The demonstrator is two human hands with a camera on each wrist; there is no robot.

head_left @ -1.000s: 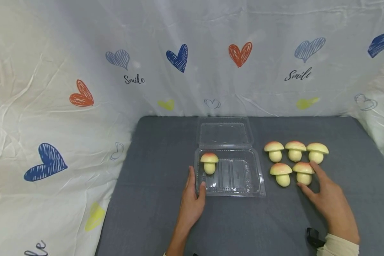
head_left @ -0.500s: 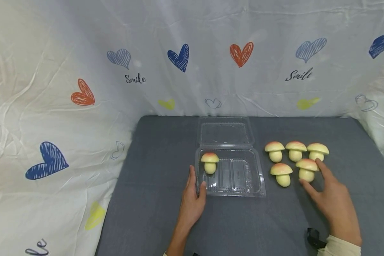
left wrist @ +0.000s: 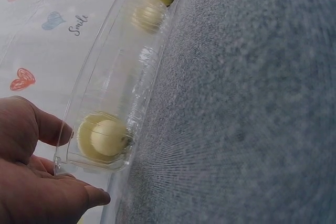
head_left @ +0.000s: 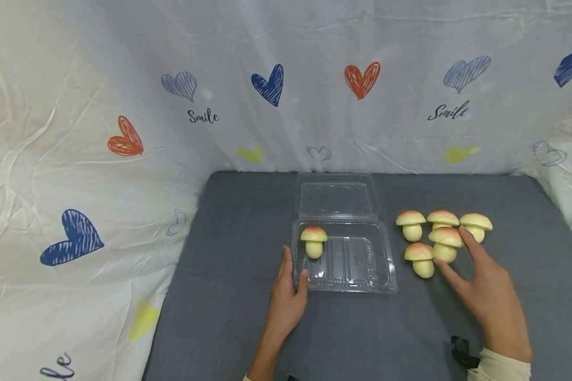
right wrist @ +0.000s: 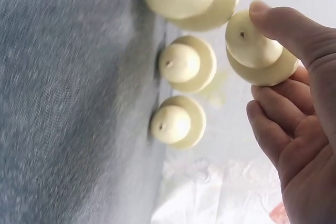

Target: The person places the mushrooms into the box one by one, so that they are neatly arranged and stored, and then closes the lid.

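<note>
My right hand (head_left: 491, 296) pinches a toy mushroom (head_left: 445, 245) with a pale yellow stem and a reddish-topped cap. In the right wrist view the held mushroom (right wrist: 254, 45) is off the cloth, between thumb and fingers. At the left edge of a clear plastic clamshell box (head_left: 390, 264), my left hand (head_left: 286, 301) has its thumb and fingers on the rim. One mushroom (head_left: 314, 242) lies inside the box, in its back left corner. The left wrist view shows the left hand (left wrist: 47, 166) with the box wall between thumb and fingers.
Several more mushrooms sit right of the box: a front one (head_left: 420, 259) and a back row with a left (head_left: 411, 225), a middle (head_left: 442, 217) and a right one (head_left: 475, 226). The open lid (head_left: 336, 196) lies behind the box on the grey cloth (head_left: 248, 227). A heart-print curtain (head_left: 324, 121) stands behind.
My right hand has lifted the front right mushroom off the cloth and carried it slightly left, so it overlaps the back middle one. My left hand stays on the box.
</note>
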